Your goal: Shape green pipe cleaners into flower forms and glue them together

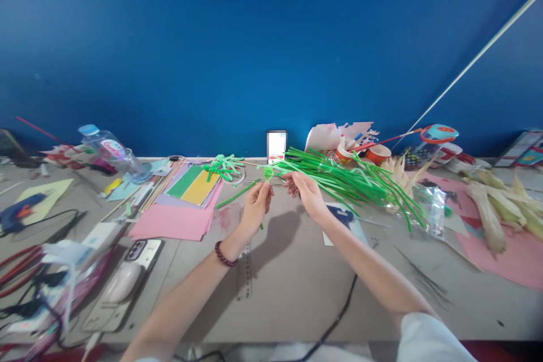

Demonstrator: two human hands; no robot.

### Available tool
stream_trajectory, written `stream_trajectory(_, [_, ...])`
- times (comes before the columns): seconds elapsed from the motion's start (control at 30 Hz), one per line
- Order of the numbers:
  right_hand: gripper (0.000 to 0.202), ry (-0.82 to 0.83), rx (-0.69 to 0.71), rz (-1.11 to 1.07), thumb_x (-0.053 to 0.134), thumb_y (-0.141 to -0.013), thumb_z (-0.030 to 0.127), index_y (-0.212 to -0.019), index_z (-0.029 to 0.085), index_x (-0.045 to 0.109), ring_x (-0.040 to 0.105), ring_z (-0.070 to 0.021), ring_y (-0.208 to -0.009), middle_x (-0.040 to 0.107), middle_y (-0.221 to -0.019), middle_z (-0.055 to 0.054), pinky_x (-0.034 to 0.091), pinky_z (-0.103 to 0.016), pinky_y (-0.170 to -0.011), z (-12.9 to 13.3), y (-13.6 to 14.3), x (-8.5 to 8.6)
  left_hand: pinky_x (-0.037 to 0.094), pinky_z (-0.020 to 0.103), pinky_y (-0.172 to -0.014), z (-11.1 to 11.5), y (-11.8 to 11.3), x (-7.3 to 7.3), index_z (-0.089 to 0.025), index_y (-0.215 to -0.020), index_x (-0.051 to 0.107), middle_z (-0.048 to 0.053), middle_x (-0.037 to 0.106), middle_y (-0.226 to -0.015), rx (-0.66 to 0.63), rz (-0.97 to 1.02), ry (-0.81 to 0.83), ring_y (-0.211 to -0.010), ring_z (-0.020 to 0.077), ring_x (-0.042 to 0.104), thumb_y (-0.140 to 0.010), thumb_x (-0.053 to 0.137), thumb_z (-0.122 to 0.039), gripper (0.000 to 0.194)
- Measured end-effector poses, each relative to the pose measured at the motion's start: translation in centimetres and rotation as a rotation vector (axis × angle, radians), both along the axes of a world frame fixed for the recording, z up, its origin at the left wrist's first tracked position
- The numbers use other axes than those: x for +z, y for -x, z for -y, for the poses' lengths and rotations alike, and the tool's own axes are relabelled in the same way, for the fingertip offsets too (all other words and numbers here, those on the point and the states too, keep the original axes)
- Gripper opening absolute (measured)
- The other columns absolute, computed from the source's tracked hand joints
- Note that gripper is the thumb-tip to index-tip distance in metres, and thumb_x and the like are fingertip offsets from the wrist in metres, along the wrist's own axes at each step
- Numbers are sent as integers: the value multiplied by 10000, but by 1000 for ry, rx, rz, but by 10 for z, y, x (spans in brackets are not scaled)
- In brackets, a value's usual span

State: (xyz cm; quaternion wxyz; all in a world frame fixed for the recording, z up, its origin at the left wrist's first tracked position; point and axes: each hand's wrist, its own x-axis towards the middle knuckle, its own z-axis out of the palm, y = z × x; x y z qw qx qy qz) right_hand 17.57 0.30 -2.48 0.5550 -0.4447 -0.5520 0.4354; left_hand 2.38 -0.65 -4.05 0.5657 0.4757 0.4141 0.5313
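My left hand (255,205), with a dark beaded bracelet at the wrist, pinches a small bright green loop of pipe cleaner (268,172) upright between thumb and fingers. A short green tip shows below that hand. Close by on the right, my right hand (307,192) has its fingers curled together at a light green strand beside the loop; its exact grip is blurred. Behind my right hand lies a large heap of green pipe cleaners (339,175). A bent cluster of green pipe cleaners (224,167) rests behind my left hand.
A lit phone (277,146) leans against the blue wall. Pink paper sheets (173,222), a plastic bottle (112,150) and a phone with a mouse on it (123,285) are at left. A clear ruler (245,274) lies below my left hand; corn husks (492,215) lie right.
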Motion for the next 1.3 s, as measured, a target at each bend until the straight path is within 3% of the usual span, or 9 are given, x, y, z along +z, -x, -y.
stream_trajectory(0.1, [501, 65, 63, -60, 531, -791, 632, -886, 171, 703, 571, -149, -626, 670, -796, -62, 450, -269, -554, -3, -2, 2, 153, 188, -397, 1, -1, 0, -191, -671, 470, -92, 240, -475, -12, -13, 0, -395, 48, 191, -847, 527, -518, 376])
stream_trajectory(0.33, [456, 90, 203, -152, 584, -803, 560, -1133, 256, 664, 662, -191, -854, 694, -1060, -61, 520, -312, -741, -3, -6, 7, 164, 195, -393, 7, -5, 5, -190, -654, 488, -98, 231, -439, -91, -40, 8, -380, 58, 203, -821, 531, -538, 388])
stream_trajectory(0.63, [384, 76, 185, -99, 713, -715, 449, -1023, 220, 736, 648, -149, -695, 719, -779, -15, 529, -330, -741, -4, -7, 9, 161, 187, -373, 6, -7, 1, -194, -639, 487, -107, 221, -425, -184, -39, 61, -364, 48, 169, -790, 547, -563, 403])
stream_trajectory(0.9, [296, 96, 179, -158, 758, -678, 382, -931, 230, 745, 675, -145, -685, 722, -823, 0, 557, -332, -751, -5, -5, 4, 140, 190, -376, 5, -6, -2, -185, -620, 487, -98, 256, -409, -182, -60, 37, -359, 45, 191, -800, 550, -531, 394])
stream_trajectory(1.3, [332, 160, 163, -247, 802, -609, 407, -875, 217, 743, 688, -174, -694, 723, -767, -6, 578, -376, -791, -1, -1, 8, 139, 195, -375, 3, -7, -2, -184, -621, 504, -102, 251, -401, -183, -30, -13, -356, 46, 191, -753, 579, -600, 443])
